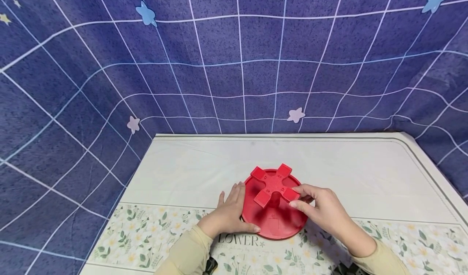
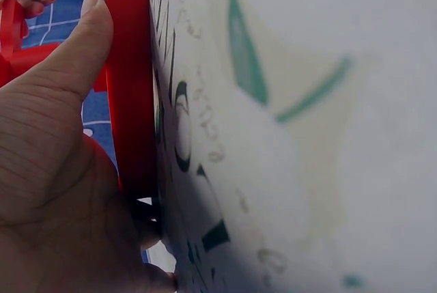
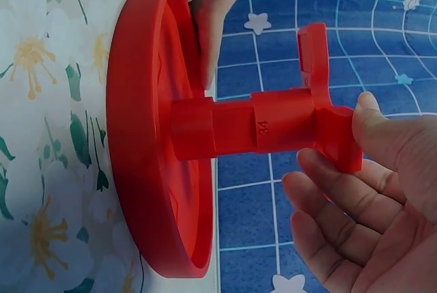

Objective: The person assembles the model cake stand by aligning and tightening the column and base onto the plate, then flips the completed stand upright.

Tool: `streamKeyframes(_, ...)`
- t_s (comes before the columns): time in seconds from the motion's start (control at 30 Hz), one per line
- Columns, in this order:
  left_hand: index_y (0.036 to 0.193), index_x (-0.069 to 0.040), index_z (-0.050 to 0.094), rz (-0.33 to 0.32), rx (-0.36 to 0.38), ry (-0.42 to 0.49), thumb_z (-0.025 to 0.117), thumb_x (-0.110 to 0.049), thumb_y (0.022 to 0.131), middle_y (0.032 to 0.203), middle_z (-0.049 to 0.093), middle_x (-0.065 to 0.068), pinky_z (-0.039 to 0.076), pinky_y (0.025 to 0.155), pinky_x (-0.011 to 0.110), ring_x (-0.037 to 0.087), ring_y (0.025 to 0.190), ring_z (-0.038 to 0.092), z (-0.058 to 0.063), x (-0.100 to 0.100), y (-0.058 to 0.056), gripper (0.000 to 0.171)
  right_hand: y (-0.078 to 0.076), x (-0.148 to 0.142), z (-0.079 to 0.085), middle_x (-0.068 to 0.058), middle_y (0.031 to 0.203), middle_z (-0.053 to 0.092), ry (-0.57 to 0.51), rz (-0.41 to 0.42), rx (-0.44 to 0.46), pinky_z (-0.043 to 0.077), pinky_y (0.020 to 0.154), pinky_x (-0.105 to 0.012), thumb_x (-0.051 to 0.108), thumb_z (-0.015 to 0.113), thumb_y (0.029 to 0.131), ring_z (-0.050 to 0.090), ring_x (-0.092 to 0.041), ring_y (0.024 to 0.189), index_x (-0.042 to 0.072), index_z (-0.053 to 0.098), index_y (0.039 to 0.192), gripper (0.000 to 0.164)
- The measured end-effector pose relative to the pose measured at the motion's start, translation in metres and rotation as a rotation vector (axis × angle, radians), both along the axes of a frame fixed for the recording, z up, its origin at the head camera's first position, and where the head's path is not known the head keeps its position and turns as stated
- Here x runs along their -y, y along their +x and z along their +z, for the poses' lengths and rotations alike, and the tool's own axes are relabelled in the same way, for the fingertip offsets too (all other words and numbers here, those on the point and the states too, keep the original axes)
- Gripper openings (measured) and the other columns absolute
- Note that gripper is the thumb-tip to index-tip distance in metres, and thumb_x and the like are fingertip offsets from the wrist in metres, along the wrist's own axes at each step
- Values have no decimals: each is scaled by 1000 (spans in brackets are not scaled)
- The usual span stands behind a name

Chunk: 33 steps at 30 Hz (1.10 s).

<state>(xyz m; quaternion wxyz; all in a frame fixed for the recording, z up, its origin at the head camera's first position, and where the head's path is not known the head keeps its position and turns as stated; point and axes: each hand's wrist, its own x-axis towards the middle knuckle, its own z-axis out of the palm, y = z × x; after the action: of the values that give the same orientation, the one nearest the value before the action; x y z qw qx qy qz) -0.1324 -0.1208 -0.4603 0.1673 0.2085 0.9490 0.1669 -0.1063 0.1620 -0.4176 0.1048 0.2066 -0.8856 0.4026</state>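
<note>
A red round base [image 1: 276, 229] with a raised rim rests on the table. From its middle rises a red stem [image 3: 235, 126], made of stepped sections, with "34" marked on one. On top sits a red cross-shaped piece [image 1: 274, 183] with numbered arms. My left hand [image 1: 230, 211] holds the base's left side, its thumb [image 2: 95, 26] over the rim and fingers along the outer edge. My right hand [image 1: 321, 204] pinches one arm of the cross between thumb [image 3: 374, 115] and fingers, the other fingers loosely curled beneath, as the right wrist view shows.
The white table [image 1: 204, 157] has a floral band with printed lettering [image 1: 241, 239] along its near part. A blue curtain [image 1: 219, 76] with grid lines and stars hangs behind and at both sides. Dark gear [image 1: 210, 265] shows by the left wrist.
</note>
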Motion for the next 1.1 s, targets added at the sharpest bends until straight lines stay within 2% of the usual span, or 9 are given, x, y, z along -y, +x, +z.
streamKeyframes(0.6, 156, -3, 3, 10, 0, -4, 70, -75, 67, 163, 3, 12, 2, 115, 59, 30, 149, -2, 0, -1, -2, 133, 1, 2, 2, 17, 79, 67, 16, -25, -2, 49, 59, -26, 23, 84, 75, 61, -1, 69, 12, 74, 100, 29)
streamKeyframes(1.1, 156, -3, 3, 15, 3, -25, 69, -77, 66, 163, 4, 11, 4, 115, 58, 29, 149, -1, 3, -2, -2, 133, 2, 4, 0, 17, 77, 65, 33, -37, -44, 49, 58, -27, 21, 85, 74, 60, -2, 69, 10, 73, 99, 30)
